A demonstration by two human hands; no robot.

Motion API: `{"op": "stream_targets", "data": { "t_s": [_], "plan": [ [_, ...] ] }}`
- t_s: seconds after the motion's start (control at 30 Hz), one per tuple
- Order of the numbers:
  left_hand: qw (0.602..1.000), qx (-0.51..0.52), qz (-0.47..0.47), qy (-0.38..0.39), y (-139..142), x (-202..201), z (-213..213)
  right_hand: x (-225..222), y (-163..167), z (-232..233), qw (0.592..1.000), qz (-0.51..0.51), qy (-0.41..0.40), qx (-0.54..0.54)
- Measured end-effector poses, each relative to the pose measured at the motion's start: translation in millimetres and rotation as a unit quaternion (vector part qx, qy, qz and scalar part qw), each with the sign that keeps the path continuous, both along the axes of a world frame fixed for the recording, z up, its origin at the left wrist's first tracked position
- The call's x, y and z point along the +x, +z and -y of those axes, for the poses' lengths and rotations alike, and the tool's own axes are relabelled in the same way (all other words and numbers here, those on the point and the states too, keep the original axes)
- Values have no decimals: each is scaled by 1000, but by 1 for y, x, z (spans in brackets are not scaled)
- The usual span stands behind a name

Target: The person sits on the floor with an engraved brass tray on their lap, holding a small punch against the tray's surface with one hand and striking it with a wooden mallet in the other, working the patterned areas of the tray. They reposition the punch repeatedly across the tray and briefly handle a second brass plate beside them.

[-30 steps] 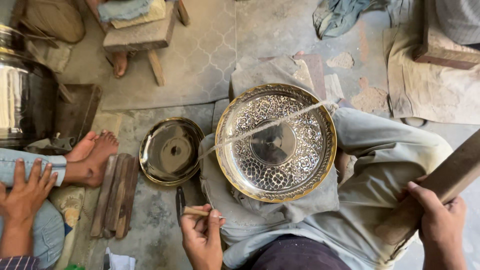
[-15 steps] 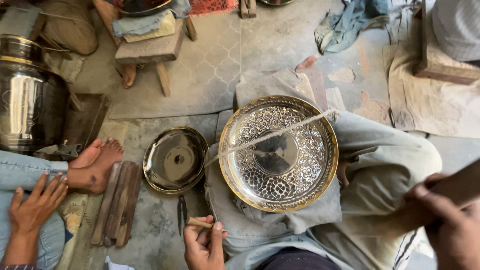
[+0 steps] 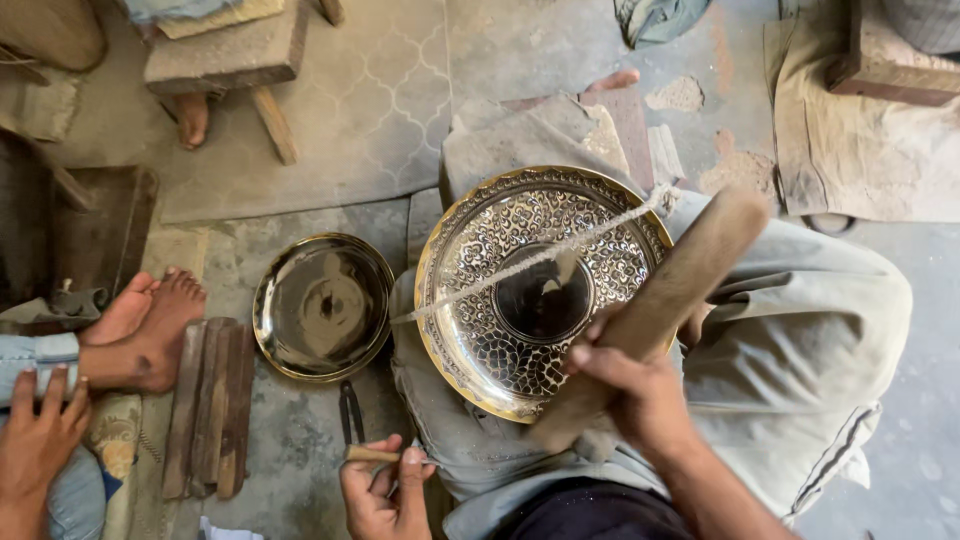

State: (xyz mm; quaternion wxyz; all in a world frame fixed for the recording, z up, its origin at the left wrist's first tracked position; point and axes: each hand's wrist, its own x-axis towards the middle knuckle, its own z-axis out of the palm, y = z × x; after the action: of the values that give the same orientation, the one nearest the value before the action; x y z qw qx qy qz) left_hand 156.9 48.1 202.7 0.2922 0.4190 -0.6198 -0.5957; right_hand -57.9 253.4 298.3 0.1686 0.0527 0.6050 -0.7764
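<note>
Tray [image 3: 500, 300] lies on our lap; right hand [image 3: 640, 400] clamps mallet [image 3: 660, 300] slanting over it; left hand [image 3: 385, 490] pinches chisel [image 3: 372, 455] just beside.

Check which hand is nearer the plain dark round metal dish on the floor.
Left. The left hand sits just below the plain dark round metal dish; the right hand is farther right, across the lap.

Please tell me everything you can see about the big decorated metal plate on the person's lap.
The decorated plate is round, of shiny golden-silver metal, with a dense embossed pattern around a plain dark centre and a smooth gold rim. It rests tilted on the person's cloth-covered lap. A rough cord stretches across its face. The right hand holds a wooden mallet over its lower right part. A smaller plain dish lies on the floor at its left, apart.
</note>
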Motion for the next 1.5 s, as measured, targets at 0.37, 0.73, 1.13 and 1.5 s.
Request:
{"op": "stream_targets", "data": {
  "t_s": [0.37, 0.73, 1.13, 1.5],
  "plan": [
    [999, -8, -1, -42, 9, -35, 49, -36, 6, 32, 973, -163, -162, 20],
    [997, 0, 4, -81, 35, -66, 52, -65, 8, 10, 958, -192, -164, -136],
    [945, -31, -46, -322, 78, -163, 9, -42, 17, -75, 990, -60, -68, 111],
    [762, -160, -39, -627, 93, -278, -23, -65, 52, -108, 887, -47, -20, 458]
  ]
}}
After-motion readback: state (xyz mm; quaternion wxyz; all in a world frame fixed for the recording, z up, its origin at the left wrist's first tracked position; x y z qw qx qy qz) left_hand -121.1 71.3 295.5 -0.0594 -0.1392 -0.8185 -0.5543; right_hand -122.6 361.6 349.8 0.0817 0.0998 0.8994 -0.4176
